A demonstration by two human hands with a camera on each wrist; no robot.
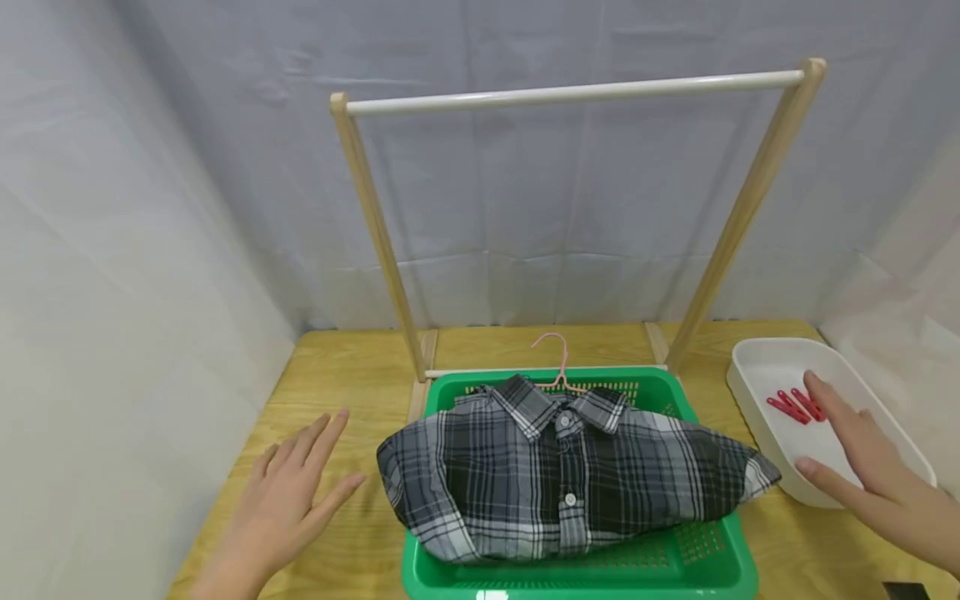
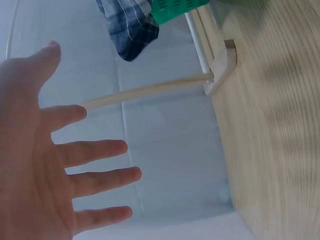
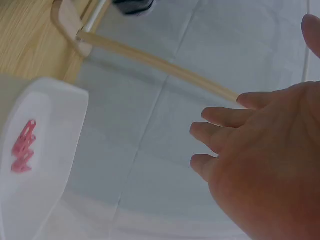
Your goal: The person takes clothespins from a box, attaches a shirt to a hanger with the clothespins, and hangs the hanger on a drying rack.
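Note:
A black-and-white plaid shirt [image 1: 570, 479] on a pink hanger [image 1: 558, 358] lies across a green basket [image 1: 720, 567]; the shirt's sleeve [image 2: 131, 25] also shows in the left wrist view. My left hand [image 1: 296, 487] hovers flat over the table left of the basket, fingers spread [image 2: 95, 175], holding nothing. My right hand [image 1: 855, 450] hovers open above a white tray [image 1: 757, 358], fingers straight [image 3: 225, 135]. Red clothespins [image 1: 797, 407] lie in the tray [image 3: 50, 130], just beyond the fingertips.
A wooden rack [image 1: 375, 225] with a white top rail [image 1: 570, 93] stands behind the basket on the wooden table [image 1: 337, 358]. Grey fabric walls close in at the back and both sides. A dark object [image 1: 906, 591] sits at the table's near right corner.

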